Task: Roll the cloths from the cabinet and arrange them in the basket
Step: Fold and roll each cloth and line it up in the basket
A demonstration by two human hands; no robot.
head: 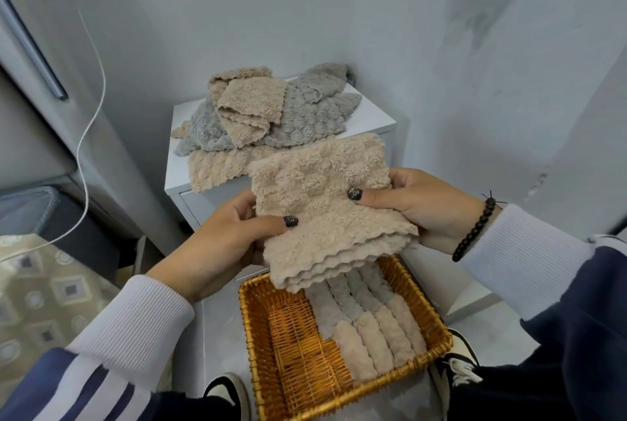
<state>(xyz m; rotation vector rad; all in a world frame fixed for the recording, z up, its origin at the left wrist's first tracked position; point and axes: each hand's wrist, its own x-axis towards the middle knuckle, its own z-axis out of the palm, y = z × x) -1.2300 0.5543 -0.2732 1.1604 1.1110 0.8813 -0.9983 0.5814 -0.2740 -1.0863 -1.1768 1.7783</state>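
A folded beige cloth point(325, 210) hangs in the air above the wicker basket point(258, 325). My left hand point(224, 244) grips its left edge with the thumb on top. My right hand point(417, 207) grips its right edge the same way. Several rolled cloths point(369, 322), grey ones behind and beige ones in front, lie side by side in the right half of the basket. A loose pile of grey and beige cloths point(268, 115) lies on top of the white cabinet point(376, 122) behind.
A white cable point(89, 122) hangs down the wall at the left. A patterned surface point(44, 295) lies at the lower left. My shoes point(227, 390) stand on either side of the basket's near edge. The basket's left half shows bare wicker.
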